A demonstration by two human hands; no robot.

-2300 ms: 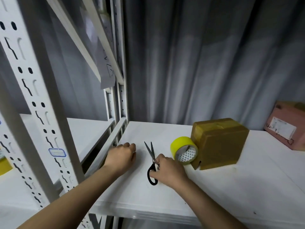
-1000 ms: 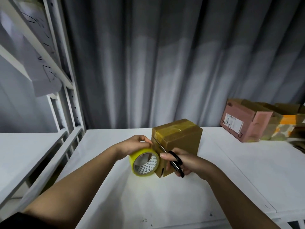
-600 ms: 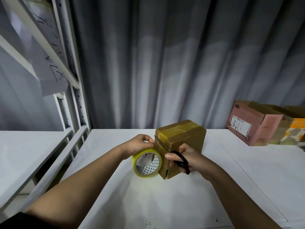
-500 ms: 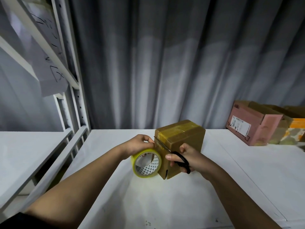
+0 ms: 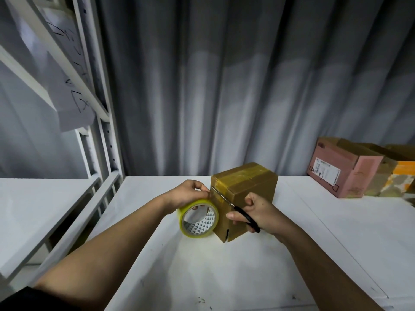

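My left grip (image 5: 187, 195) pinches the tape roll (image 5: 198, 217) taut against the box (image 5: 251, 187); my right grip (image 5: 258, 212) clamps the scissors (image 5: 242, 215), blades at the strip to cut it.

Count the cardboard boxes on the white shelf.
3: a brown taped cardboard box at centre, a pink cardboard box at far right, and an orange-and-brown box right of it. More may hide past the right edge.

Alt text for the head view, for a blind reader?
The right hand holds black scissors at the edge of a taped cardboard box, while the left hand grips a yellow tape roll beside it, on a white shelf.
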